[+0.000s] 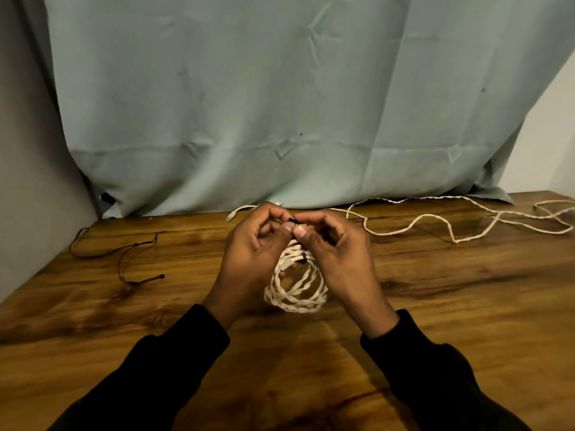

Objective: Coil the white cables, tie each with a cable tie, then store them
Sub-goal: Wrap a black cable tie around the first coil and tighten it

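Note:
A coiled white braided cable (295,293) hangs between my hands just above the wooden table (466,306). A black cable tie (300,259) wraps the top of the coil. My left hand (258,253) and my right hand (336,253) meet above the coil, thumbs and forefingers pinching the tie's black end (291,219). A second white cable (435,222) lies loose and uncoiled across the back right of the table, its connector (230,216) near the curtain.
Thin black cable ties (124,259) lie on the left of the table. A pale blue-grey curtain (280,104) hangs behind the table's far edge. A grey wall stands at the left, a white wall at the right.

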